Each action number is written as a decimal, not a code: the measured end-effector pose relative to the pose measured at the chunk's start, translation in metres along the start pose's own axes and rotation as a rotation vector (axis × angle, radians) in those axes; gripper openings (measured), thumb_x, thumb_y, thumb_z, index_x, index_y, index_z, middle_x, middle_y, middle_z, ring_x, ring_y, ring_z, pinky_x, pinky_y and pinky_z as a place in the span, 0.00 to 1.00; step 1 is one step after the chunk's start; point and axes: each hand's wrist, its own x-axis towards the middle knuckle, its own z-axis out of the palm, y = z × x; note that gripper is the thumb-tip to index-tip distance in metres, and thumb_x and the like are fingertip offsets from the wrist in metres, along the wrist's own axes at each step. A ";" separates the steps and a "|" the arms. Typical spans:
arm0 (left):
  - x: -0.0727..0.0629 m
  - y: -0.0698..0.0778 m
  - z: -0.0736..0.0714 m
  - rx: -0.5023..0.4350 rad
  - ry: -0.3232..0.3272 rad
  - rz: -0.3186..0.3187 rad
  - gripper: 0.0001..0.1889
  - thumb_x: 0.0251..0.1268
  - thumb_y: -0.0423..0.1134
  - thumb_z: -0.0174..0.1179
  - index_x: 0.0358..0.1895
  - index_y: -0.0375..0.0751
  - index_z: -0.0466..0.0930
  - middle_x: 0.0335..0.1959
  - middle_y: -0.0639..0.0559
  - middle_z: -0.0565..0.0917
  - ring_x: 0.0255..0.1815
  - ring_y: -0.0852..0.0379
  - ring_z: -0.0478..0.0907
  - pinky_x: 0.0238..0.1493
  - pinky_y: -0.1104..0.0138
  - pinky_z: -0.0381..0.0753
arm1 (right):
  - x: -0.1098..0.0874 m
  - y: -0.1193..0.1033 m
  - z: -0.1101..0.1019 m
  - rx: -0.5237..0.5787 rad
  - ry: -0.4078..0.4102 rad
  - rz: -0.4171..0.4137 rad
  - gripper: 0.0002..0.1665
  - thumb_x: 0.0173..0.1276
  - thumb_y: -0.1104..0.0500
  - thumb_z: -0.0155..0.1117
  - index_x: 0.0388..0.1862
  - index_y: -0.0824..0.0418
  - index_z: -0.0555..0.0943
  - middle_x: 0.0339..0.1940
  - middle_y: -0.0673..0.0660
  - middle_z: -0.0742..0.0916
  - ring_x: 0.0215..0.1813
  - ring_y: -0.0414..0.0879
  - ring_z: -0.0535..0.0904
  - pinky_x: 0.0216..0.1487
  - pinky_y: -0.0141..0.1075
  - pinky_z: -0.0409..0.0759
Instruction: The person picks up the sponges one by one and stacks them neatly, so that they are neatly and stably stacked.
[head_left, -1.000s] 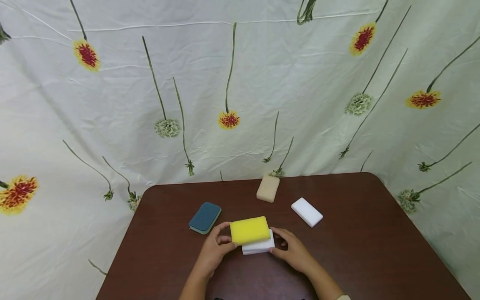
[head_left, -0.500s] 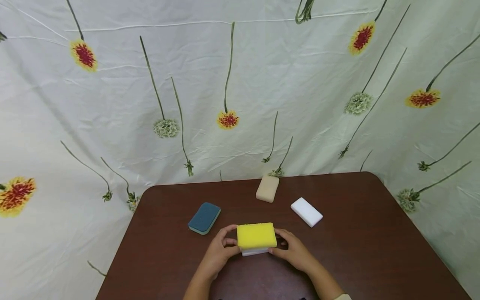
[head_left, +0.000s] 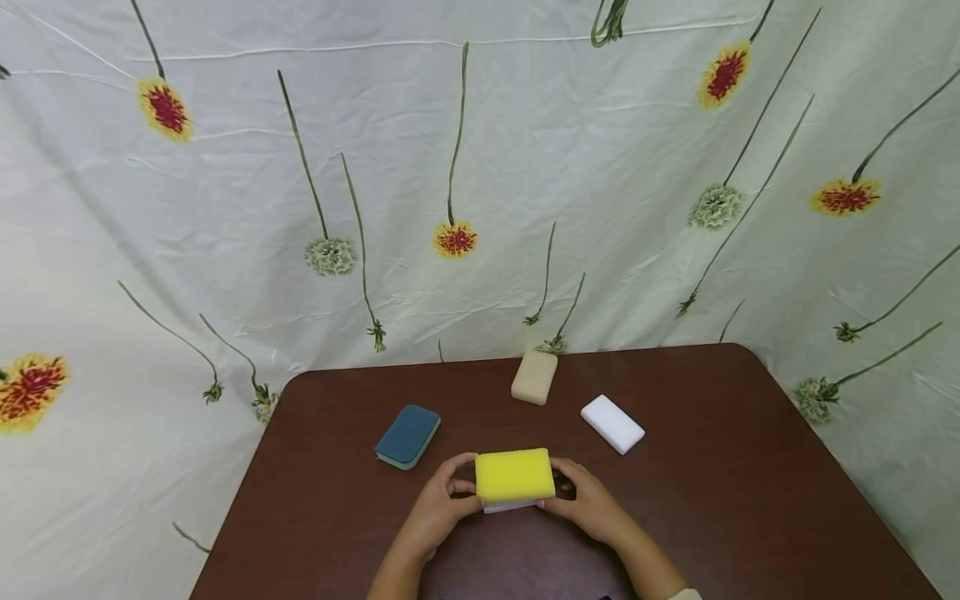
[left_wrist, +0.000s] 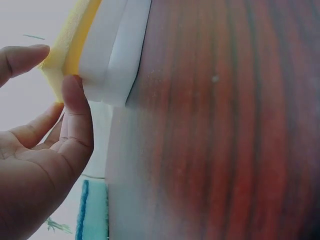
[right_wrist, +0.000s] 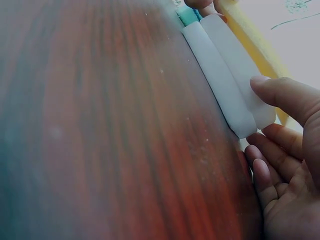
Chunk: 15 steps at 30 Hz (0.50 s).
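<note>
A yellow sponge (head_left: 515,475) lies squarely over a stack of two white foam blocks near the middle of the table. In the right wrist view, the upper white block (right_wrist: 237,65) and the lower white block (right_wrist: 218,82) sit flat on each other, the lower against the wood. My left hand (head_left: 435,512) pinches the yellow sponge at its left end between thumb and fingers. My right hand (head_left: 588,504) grips the right end of the upper white block, thumb on its near side. From the head view, the yellow sponge hides most of the white blocks.
Behind the stack on the brown table (head_left: 712,467) are a blue-topped sponge (head_left: 408,435) at left, a beige sponge (head_left: 535,377) near the back edge and another white block (head_left: 613,424) at right. A flower-printed cloth (head_left: 585,167) hangs behind the table.
My left hand has brought the yellow sponge right and toward me, from a skewed spot to one lined up over the white blocks. My right hand has stayed at the stack's right end.
</note>
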 end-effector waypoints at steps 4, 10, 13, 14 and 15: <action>0.000 -0.002 0.000 0.011 -0.003 -0.012 0.39 0.61 0.34 0.68 0.76 0.39 0.61 0.48 0.40 0.83 0.44 0.53 0.80 0.45 0.60 0.81 | -0.001 0.000 0.000 0.005 -0.003 0.001 0.35 0.63 0.46 0.75 0.68 0.48 0.76 0.60 0.48 0.83 0.60 0.46 0.77 0.58 0.35 0.77; 0.001 -0.003 0.001 0.006 0.007 -0.007 0.38 0.59 0.31 0.68 0.73 0.38 0.64 0.67 0.36 0.73 0.47 0.52 0.78 0.43 0.61 0.81 | -0.001 0.001 0.001 0.010 -0.004 0.000 0.35 0.63 0.46 0.75 0.69 0.48 0.76 0.59 0.47 0.83 0.59 0.44 0.76 0.58 0.34 0.76; 0.001 -0.003 0.002 0.010 0.010 -0.001 0.37 0.58 0.31 0.68 0.72 0.38 0.65 0.70 0.35 0.70 0.47 0.52 0.77 0.43 0.62 0.80 | -0.001 0.001 0.001 0.010 -0.004 0.005 0.37 0.63 0.46 0.75 0.70 0.49 0.74 0.60 0.48 0.83 0.60 0.45 0.76 0.58 0.34 0.76; 0.002 -0.003 0.002 0.012 0.010 0.000 0.37 0.58 0.30 0.68 0.72 0.38 0.65 0.70 0.35 0.70 0.46 0.52 0.77 0.42 0.62 0.80 | -0.001 0.001 0.001 0.009 -0.003 0.005 0.39 0.63 0.45 0.75 0.71 0.49 0.73 0.60 0.49 0.82 0.60 0.45 0.76 0.58 0.35 0.76; 0.002 -0.003 0.002 0.015 0.011 0.001 0.37 0.58 0.30 0.68 0.72 0.39 0.65 0.69 0.35 0.71 0.46 0.52 0.77 0.42 0.63 0.80 | -0.001 0.001 0.001 0.008 -0.003 0.009 0.41 0.62 0.45 0.75 0.73 0.50 0.72 0.60 0.49 0.82 0.60 0.46 0.76 0.58 0.35 0.76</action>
